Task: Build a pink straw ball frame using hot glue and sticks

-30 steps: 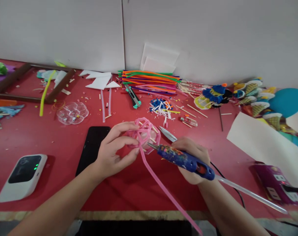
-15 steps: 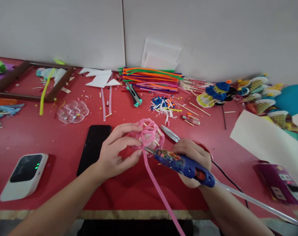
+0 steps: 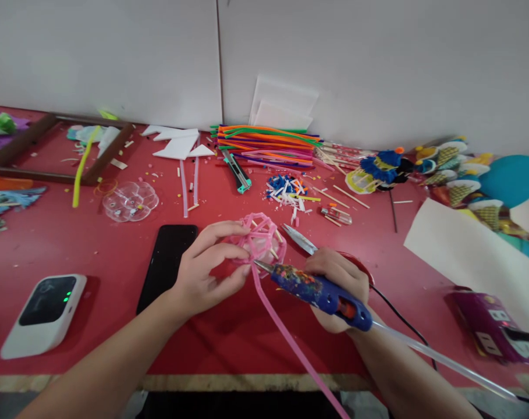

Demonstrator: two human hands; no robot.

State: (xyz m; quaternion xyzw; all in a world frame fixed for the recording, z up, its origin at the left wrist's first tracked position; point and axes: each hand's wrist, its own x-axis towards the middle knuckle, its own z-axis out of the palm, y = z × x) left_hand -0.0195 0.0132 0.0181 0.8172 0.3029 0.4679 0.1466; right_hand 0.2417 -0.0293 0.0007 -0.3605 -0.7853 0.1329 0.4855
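My left hand pinches a pink ball-shaped cage made of straws just above the red table. A long pink straw trails from the cage down toward me. My right hand grips a blue glue gun spotted with paint. Its metal tip touches the cage's lower left side, next to my left fingertips. A clear glue stick sticks out of the gun's back.
Scissors lie just right of the cage. A black phone and a white device lie at the left. Coloured straws, straw offcuts, a utility knife and a clear palette lie behind. White paper is right.
The glue gun's tip has shifted slightly left along the cage's underside. My left hand keeps its pinch on the cage. The view has shaken a little.
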